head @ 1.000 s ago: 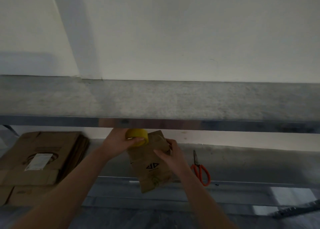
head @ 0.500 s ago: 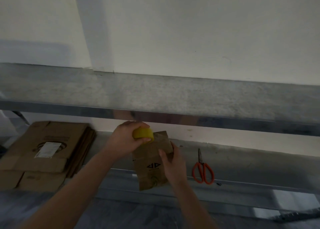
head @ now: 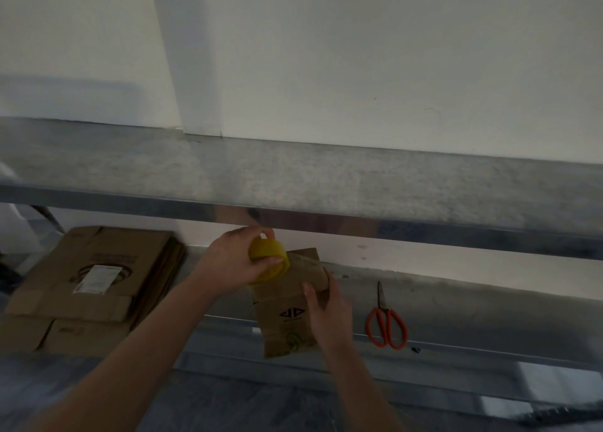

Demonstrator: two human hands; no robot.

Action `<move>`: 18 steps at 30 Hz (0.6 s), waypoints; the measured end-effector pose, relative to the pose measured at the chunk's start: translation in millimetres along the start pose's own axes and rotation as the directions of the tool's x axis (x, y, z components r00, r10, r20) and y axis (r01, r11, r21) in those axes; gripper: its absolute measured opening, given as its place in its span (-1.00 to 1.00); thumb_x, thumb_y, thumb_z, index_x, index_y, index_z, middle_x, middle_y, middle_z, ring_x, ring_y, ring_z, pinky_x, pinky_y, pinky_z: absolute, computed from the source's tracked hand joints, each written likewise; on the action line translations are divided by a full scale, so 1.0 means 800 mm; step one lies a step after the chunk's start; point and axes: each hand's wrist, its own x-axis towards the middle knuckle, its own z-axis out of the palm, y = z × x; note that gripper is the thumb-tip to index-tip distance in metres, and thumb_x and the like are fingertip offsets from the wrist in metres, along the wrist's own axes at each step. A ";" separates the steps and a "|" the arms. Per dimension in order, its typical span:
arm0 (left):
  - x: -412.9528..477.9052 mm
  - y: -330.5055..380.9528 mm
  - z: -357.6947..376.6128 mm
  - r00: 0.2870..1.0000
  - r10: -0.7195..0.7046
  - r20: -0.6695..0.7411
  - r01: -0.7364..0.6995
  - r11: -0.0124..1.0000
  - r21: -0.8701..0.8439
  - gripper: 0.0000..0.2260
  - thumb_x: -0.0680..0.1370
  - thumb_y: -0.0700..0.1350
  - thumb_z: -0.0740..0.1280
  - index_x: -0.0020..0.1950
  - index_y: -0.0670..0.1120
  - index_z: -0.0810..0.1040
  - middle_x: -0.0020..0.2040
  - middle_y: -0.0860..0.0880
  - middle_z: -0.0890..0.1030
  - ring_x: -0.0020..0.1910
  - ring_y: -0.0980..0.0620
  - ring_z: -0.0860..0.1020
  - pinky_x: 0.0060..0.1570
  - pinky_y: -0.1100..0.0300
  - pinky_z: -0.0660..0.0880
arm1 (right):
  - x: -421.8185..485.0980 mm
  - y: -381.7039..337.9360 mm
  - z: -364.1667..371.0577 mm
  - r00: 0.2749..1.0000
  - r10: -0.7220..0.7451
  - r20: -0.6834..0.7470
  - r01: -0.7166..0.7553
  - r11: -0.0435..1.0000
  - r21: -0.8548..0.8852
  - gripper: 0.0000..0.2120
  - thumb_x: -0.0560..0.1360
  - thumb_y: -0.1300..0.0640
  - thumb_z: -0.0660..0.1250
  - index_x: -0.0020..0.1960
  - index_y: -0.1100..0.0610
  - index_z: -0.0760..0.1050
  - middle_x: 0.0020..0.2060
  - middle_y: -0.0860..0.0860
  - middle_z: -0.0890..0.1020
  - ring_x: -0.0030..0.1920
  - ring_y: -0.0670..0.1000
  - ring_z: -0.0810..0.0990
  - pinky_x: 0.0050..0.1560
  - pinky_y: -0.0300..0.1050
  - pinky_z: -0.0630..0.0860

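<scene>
Head view: two bare forearms are seen reaching under an upper metal shelf (head: 293, 183) toward a lower shelf (head: 473, 301).
Left hand (head: 228, 262): curled round a yellow tape roll (head: 269, 260), which is gripped between thumb and fingers.
Place of tape roll: pressed against the top edge of a small cardboard box (head: 287, 311).
Right hand (head: 326, 307): wrapped round the box's right side; the box is held nearly upright over the lower shelf's front edge.
Scissors (head: 386, 325): orange-handled, laid on the lower shelf, right of the box and apart from it.
Flattened cartons (head: 94, 275): stacked at the left, well apart from both hands.
</scene>
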 end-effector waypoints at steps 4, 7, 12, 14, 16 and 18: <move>-0.001 -0.008 -0.004 0.997 -0.073 0.031 0.077 0.987 -0.140 -0.71 0.40 0.11 0.50 0.04 0.14 0.50 -0.07 0.15 0.56 -0.08 0.13 0.51 -0.17 0.25 0.44 | 0.000 -0.001 0.000 1.000 0.004 -0.003 -0.004 1.000 -0.019 -0.37 0.52 -0.32 0.21 0.50 -0.07 0.27 0.07 -0.17 0.59 0.04 -0.16 0.57 0.01 -0.31 0.47; -0.007 -0.023 -0.012 0.998 -0.048 0.042 0.050 0.998 -0.040 -0.71 0.38 0.11 0.51 0.03 0.16 0.51 -0.02 0.14 0.58 -0.05 0.12 0.52 -0.15 0.20 0.45 | 0.003 -0.002 -0.002 1.000 0.013 0.015 -0.012 0.999 -0.036 -0.41 0.54 -0.29 0.21 0.49 -0.10 0.27 0.11 -0.12 0.62 0.06 -0.11 0.59 0.01 -0.29 0.48; -0.023 -0.046 -0.025 0.995 -0.037 0.095 0.037 0.999 0.010 -0.67 0.39 0.15 0.49 0.12 0.21 0.54 0.04 0.19 0.58 0.00 0.17 0.52 -0.06 0.17 0.50 | 0.002 -0.005 -0.002 0.999 -0.007 0.038 0.009 0.999 -0.048 -0.36 0.50 -0.36 0.16 0.49 -0.10 0.28 0.08 -0.19 0.60 0.03 -0.17 0.58 0.04 -0.26 0.52; -0.026 -0.048 -0.027 0.996 -0.038 0.079 0.039 0.999 -0.015 -0.66 0.40 0.12 0.49 0.14 0.21 0.54 0.04 0.17 0.58 0.00 0.16 0.53 -0.05 0.17 0.51 | 0.001 -0.006 -0.001 0.999 -0.018 0.038 0.019 0.999 -0.040 -0.30 0.46 -0.42 0.12 0.49 -0.11 0.27 0.06 -0.21 0.59 0.02 -0.19 0.56 0.02 -0.29 0.50; -0.029 -0.051 -0.031 0.997 -0.055 0.045 0.056 0.998 -0.011 -0.66 0.38 0.13 0.50 0.10 0.21 0.50 -0.04 0.14 0.58 -0.09 0.13 0.54 -0.15 0.16 0.53 | 0.001 -0.007 0.000 0.998 -0.026 0.057 0.028 0.999 -0.032 -0.25 0.42 -0.47 0.10 0.49 -0.11 0.28 0.11 -0.18 0.61 0.08 -0.14 0.59 0.09 -0.22 0.55; -0.031 -0.052 -0.033 0.998 -0.067 0.006 0.067 0.997 0.033 -0.67 0.37 0.13 0.50 0.04 0.17 0.47 -0.11 0.11 0.57 -0.16 0.10 0.53 -0.22 0.13 0.52 | 0.003 -0.008 0.001 0.997 -0.034 0.075 0.036 0.999 -0.026 -0.22 0.40 -0.50 0.09 0.49 -0.10 0.28 0.16 -0.13 0.62 0.14 -0.09 0.60 0.17 -0.11 0.56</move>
